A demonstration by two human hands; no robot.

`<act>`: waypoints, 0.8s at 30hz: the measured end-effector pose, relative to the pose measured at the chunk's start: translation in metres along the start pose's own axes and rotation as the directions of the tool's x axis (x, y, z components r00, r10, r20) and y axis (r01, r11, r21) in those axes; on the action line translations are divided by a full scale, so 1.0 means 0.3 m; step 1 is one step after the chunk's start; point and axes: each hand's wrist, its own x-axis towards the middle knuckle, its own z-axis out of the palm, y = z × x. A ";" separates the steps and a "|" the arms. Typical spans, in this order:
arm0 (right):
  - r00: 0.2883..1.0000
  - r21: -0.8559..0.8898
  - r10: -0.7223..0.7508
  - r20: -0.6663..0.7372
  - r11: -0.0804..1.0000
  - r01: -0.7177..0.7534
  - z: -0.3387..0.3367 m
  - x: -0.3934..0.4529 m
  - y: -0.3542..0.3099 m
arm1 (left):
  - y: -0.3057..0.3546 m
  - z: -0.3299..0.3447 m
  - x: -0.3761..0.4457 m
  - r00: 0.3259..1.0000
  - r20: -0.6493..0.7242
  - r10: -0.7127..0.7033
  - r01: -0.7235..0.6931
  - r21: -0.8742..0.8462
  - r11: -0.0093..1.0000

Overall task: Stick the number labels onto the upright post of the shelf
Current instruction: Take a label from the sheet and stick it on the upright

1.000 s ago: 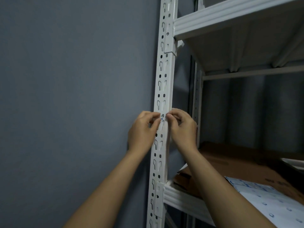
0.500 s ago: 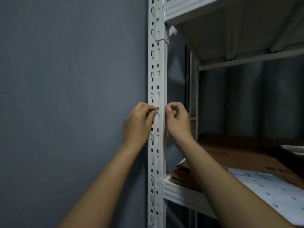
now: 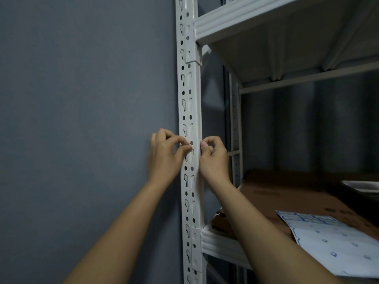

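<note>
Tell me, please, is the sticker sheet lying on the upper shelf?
No, the sticker sheet lies on the cardboard on the lower shelf, below and right of both hands.

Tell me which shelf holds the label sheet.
The lower shelf, below the hands: the label sheet lies there on brown cardboard. Only the underside of the upper shelf shows.

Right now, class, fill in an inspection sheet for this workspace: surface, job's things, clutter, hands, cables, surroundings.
Surface: white upright post, perforated with slots and holes.
Job's things: label itself too small to make out; label sheet lies on the lower shelf.
Clutter: brown cardboard under the sheet.
Hands: left hand and right hand pinch at the post, fingers curled.
Cables: nothing seen.
Surroundings: grey wall; upper shelf overhead.
</note>
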 end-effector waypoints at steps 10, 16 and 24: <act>1.000 0.001 -0.002 -0.024 1.000 0.002 0.010 0.000 0.015 | -0.038 0.067 -0.055 0.962 -0.273 0.019 -0.043 -0.081 0.996; 0.997 0.017 -0.048 -0.060 0.999 0.049 0.019 -0.011 0.029 | -0.054 0.084 -0.055 0.972 -0.229 0.045 -0.048 -0.008 0.999; 1.000 -0.011 -0.025 -0.011 1.000 0.025 0.000 -0.016 0.020 | -0.032 0.106 -0.092 0.950 -0.312 -0.015 0.009 -0.022 1.000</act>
